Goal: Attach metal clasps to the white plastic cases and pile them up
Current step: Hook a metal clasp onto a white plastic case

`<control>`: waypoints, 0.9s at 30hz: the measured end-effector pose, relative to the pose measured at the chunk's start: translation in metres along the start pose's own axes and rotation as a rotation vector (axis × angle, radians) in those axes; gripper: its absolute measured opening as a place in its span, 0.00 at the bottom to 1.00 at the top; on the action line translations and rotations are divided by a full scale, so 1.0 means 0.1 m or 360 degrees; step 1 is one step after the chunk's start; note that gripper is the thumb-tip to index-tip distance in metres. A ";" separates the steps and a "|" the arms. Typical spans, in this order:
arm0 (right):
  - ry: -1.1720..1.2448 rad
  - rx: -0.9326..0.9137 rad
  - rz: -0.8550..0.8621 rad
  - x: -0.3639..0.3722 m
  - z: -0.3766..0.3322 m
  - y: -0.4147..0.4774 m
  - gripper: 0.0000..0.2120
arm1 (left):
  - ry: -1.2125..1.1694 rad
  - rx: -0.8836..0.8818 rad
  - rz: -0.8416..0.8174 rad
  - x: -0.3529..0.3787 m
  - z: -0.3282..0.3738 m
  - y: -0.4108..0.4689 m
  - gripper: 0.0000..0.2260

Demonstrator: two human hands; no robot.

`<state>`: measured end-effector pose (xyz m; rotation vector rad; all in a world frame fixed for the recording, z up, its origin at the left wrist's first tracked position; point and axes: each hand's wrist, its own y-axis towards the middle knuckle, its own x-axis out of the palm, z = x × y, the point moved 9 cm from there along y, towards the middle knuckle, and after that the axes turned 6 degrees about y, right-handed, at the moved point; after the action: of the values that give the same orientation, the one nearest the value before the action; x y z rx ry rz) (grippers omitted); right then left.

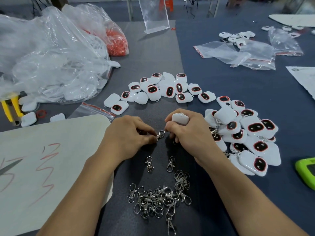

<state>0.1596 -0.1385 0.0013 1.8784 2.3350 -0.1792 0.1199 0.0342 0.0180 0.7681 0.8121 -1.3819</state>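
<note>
The person is sitting at a dark table mat, both hands meeting just below the middle of the frame. The left hand is pinching a metal clasp between thumb and forefinger, the other fingers curling under. The clasp's long axis is running diagonally, its split ring pointing up and right toward the right hand. The right hand's fingers are clenching round a white plastic case, plain back facing up and its small loop tab pointing toward the top of the frame. Clasp and case are sitting near each other but apart.

Below the hands, 2 single clasps are lying nearly upright in the frame, hooks toward the top. Lower still, a tangled heap of clasps is spreading across the mat.

Above the hands, an arc of cases is lying loose, most showing black windows rimmed in red. At middle right, a pile of cases with clasps showing among them is stacking up.

At upper left, a big clear bag is slumping beside a bag of orange-red rings. Yellow-handled pliers are lying at the left edge, above a white board bearing red marks. A green device is poking in at the right edge.
</note>
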 end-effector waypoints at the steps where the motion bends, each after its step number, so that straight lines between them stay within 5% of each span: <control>1: -0.0004 0.0000 0.0002 0.00 -0.01 0.00 0.06 | -0.0004 -0.0003 0.0018 0.00 -0.01 0.01 0.09; 8: -0.0260 -0.0171 0.0156 -0.11 -0.12 -0.04 0.05 | -0.0322 -0.0030 0.0231 -0.03 -0.03 -0.01 0.09; 13: -0.0269 -0.0093 -0.0066 -0.02 -0.09 -0.04 0.03 | -0.0711 -0.0079 0.0260 -0.02 -0.03 -0.02 0.11; 23: 0.0103 -0.0057 0.0064 -0.11 -0.10 -0.05 0.07 | -0.1021 -0.0028 0.0264 -0.01 -0.02 0.01 0.11; 27: 0.0205 0.0032 -0.0141 -0.01 -0.09 -0.07 0.11 | -0.1086 0.0036 0.0235 0.00 0.03 0.01 0.07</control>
<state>0.1524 -0.1391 0.0105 1.8487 2.5120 -0.0940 0.1208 0.0315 0.0195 0.3197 0.2000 -1.3927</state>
